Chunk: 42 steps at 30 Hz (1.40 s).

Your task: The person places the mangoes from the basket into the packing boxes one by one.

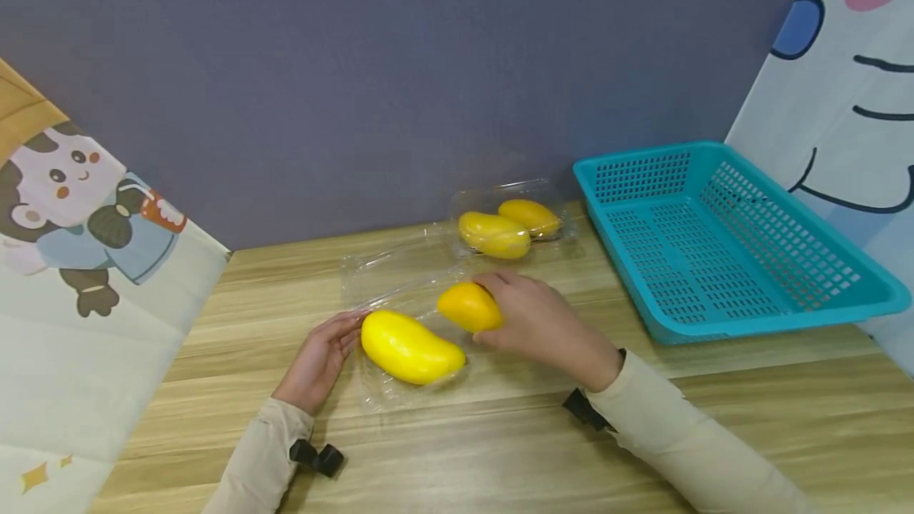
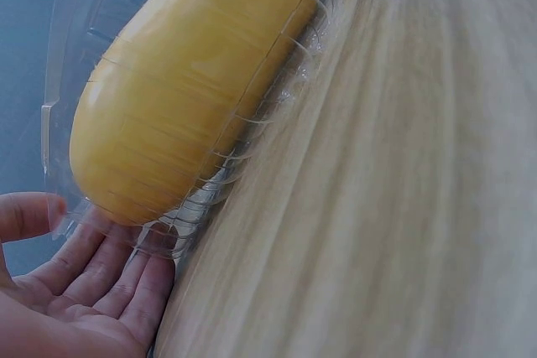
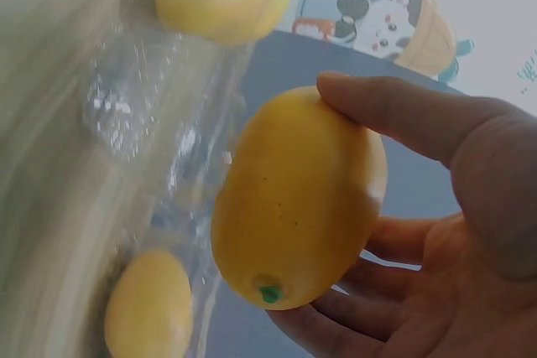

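My right hand (image 1: 543,324) grips an orange-yellow mango (image 1: 467,307) between thumb and fingers, over the right part of a clear plastic clamshell box (image 1: 374,399). In the right wrist view a green stem spot shows on this mango (image 3: 294,199). A larger bright yellow mango (image 1: 408,349) lies in the box's near half; its transparent lid (image 1: 393,268) is folded back towards the wall. Beside the box's left end, my left hand (image 1: 321,359) touches the plastic with extended fingers, its thumb by the rim in the left wrist view.
Behind, near the grey wall (image 1: 321,101), another clear box (image 1: 464,198) contains two mangoes (image 1: 494,235). A turquoise perforated basket (image 1: 643,300) stands at the right on the wooden table (image 1: 464,450). Printed cloth panels flank both sides.
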{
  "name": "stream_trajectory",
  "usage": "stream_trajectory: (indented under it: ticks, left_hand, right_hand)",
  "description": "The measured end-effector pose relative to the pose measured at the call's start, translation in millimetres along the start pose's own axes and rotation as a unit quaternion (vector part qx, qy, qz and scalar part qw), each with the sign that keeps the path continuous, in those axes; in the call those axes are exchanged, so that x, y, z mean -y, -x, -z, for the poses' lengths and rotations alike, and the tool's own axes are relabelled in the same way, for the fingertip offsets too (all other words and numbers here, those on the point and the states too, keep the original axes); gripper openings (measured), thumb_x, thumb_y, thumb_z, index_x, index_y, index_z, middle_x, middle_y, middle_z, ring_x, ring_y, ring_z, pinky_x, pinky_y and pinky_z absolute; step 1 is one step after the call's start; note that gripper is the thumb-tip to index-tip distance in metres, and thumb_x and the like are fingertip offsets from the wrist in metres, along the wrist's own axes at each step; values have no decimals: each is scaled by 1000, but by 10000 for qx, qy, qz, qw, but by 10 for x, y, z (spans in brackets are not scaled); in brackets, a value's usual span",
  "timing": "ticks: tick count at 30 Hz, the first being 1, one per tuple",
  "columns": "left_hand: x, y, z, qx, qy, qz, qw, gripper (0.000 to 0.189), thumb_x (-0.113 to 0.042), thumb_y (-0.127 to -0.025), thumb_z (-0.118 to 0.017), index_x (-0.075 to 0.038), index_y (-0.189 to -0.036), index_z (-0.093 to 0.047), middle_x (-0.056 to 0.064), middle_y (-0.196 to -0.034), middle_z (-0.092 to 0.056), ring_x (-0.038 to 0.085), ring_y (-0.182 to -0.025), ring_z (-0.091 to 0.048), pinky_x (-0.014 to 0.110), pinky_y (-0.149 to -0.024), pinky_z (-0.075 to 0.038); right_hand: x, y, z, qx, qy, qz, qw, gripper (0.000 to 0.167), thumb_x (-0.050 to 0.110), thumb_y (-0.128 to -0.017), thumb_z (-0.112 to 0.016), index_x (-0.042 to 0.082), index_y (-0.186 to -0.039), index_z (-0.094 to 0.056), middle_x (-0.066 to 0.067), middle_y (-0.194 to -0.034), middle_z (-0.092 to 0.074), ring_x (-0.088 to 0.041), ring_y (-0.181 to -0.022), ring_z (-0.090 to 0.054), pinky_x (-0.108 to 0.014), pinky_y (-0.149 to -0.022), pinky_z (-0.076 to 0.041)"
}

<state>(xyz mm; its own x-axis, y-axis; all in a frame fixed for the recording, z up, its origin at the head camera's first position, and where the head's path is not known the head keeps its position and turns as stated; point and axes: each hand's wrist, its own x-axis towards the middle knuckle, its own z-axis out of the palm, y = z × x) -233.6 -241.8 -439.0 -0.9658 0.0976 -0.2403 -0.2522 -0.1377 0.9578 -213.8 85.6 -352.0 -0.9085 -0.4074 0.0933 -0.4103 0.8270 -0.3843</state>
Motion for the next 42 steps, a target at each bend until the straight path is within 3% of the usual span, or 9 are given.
stream_trajectory:
  ticks: [9, 17, 42]
  left_hand:
    - [11, -13, 5, -96, -90, 77, 9999, 27, -18, -104, -47, -7, -125, -60, -12, -113, -69, 4, -112, -63, 18, -101, -50]
    - [16, -12, -13, -52, -303, 90, 9995, 28, -22, -99, -61, -10, -124, -62, -12, -116, -69, 3, -114, -61, 19, -100, -51]
    - [9, 17, -16, -57, -216, 85, 9997, 26, -16, -98, -62, -7, -122, -59, -12, -115, -69, 2, -113, -62, 19, -100, -51]
  right_hand:
    - [146, -29, -140, 11, -37, 260, 9997, 73, 38, -78, -83, 12, -139, -55, -8, -133, -62, -27, -115, -63, -46, -98, -54]
    - [185, -67, -226, -11, 86, 354, 9993, 71, 39, -79, -83, 11, -138, -56, -9, -133, -62, -26, -115, -64, -45, -98, -55]
    - [163, -196, -534, -344, 146, 379, 9986, 66, 40, -88, -74, 5, -140, -52, -13, -130, -63, -29, -112, -65, -44, -91, -58]
